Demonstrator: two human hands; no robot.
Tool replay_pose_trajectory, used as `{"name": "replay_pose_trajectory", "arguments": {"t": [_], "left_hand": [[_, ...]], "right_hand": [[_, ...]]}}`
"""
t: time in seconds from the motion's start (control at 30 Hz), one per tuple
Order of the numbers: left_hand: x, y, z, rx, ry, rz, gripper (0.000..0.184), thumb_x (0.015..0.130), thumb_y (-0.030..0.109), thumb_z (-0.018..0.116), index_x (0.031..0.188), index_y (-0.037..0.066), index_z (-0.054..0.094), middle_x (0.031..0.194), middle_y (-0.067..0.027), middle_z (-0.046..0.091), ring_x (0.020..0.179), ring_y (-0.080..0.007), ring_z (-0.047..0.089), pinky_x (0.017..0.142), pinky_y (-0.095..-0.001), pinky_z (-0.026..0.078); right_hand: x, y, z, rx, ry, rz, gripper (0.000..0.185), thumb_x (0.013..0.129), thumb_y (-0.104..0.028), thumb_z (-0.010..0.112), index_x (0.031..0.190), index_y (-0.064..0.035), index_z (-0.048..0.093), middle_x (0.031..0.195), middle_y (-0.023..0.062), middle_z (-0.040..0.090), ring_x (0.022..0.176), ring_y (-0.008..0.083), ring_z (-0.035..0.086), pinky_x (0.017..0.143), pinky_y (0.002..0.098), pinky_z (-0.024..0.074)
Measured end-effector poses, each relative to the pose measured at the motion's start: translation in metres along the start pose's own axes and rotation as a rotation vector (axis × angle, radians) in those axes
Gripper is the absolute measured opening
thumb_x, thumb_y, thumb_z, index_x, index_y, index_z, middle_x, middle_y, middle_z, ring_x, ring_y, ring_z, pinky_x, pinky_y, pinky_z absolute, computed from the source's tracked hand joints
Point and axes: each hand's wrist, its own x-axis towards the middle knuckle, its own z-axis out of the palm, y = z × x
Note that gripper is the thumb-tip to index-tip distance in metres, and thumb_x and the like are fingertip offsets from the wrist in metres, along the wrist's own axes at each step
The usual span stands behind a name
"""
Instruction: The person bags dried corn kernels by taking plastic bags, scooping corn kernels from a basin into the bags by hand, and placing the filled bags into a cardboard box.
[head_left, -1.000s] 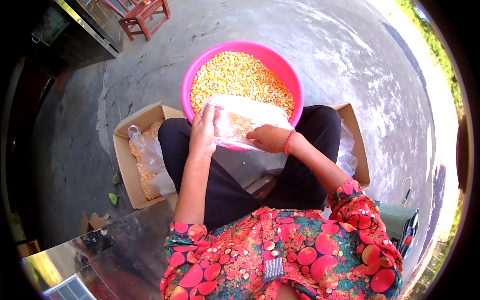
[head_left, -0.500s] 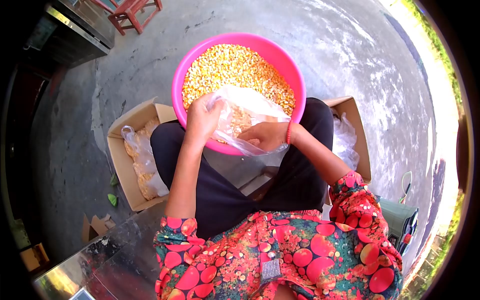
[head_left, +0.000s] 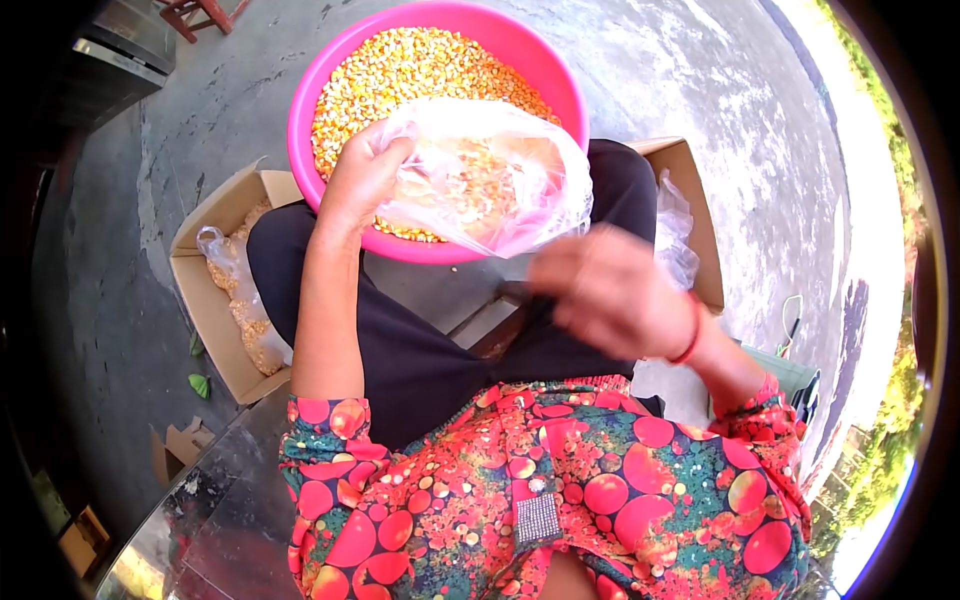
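A pink basin (head_left: 300, 130) full of yellow corn kernels (head_left: 410, 75) is by my knees. My left hand (head_left: 365, 175) pinches the near-left rim of a clear plastic bag (head_left: 560, 185), whose mouth gapes over the front of the basin. Some corn shows in or through the bag; the film makes it hard to tell which. My right hand (head_left: 615, 290), with a red band at the wrist, is just below and right of the bag, above my leg. Motion smears its fingers, so whether it holds anything is unclear.
A cardboard box (head_left: 205, 290) at my left holds a plastic bag of corn (head_left: 245, 310). Another cardboard box (head_left: 700, 230) at my right has crumpled clear plastic (head_left: 675, 230) inside. A red wooden stool (head_left: 200, 15) stands far left on the concrete floor.
My right hand has come out of the plastic bag and moved right and toward my body. The bag's mouth is now spread wider, with my left hand still gripping it. The view has shifted slightly.
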Motion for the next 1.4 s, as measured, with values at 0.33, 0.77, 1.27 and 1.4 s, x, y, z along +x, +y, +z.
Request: {"name": "replay_pose_trajectory", "arguments": {"t": [0.33,0.77,1.27,1.4], "left_hand": [[-0.021,0.016,-0.001,0.061,-0.275,-0.174,0.032,0.093,0.026,0.051,0.112,0.002,0.057,0.084,-0.0036,0.062,0.065,-0.0074,0.058,0.045,-0.0176,0.041],[-0.022,0.017,-0.007,-0.015,-0.313,0.087,0.040,0.089,0.006,0.055,0.128,0.005,0.048,0.107,-0.0033,0.059,0.093,-0.0092,0.055,0.081,-0.0229,0.045],[0.037,-0.043,-0.006,0.603,0.307,0.261,0.044,0.072,-0.003,0.055,0.116,-0.006,0.054,0.101,-0.0247,0.062,0.097,-0.0349,0.061,0.086,-0.0390,0.047],[0.037,-0.047,0.001,0.733,0.380,0.389,0.047,0.073,0.004,0.059,0.119,-0.003,0.052,0.099,-0.0276,0.061,0.093,-0.0380,0.061,0.083,-0.0410,0.048]], "right_hand": [[-0.017,0.017,-0.034,0.744,-0.127,0.322,0.013,0.079,-0.010,0.063,0.090,-0.0033,0.064,0.089,0.0139,0.062,0.087,0.0293,0.061,0.082,0.0370,0.0453],[0.082,0.133,0.060,0.885,-0.174,0.483,0.023,0.086,-0.006,0.056,0.109,-0.0015,0.059,0.074,-0.0012,0.059,0.066,0.0050,0.054,0.060,0.0224,0.0473],[0.126,0.140,0.073,-0.008,-0.126,0.062,0.018,0.073,-0.008,0.063,0.091,-0.0062,0.060,0.089,0.0105,0.061,0.081,0.0264,0.060,0.073,0.0363,0.0479],[0.110,0.121,0.093,-0.152,-0.649,-0.086,0.026,0.072,-0.020,0.063,0.096,-0.0111,0.062,0.095,0.0113,0.060,0.090,0.0281,0.058,0.086,0.0436,0.0374]]}}
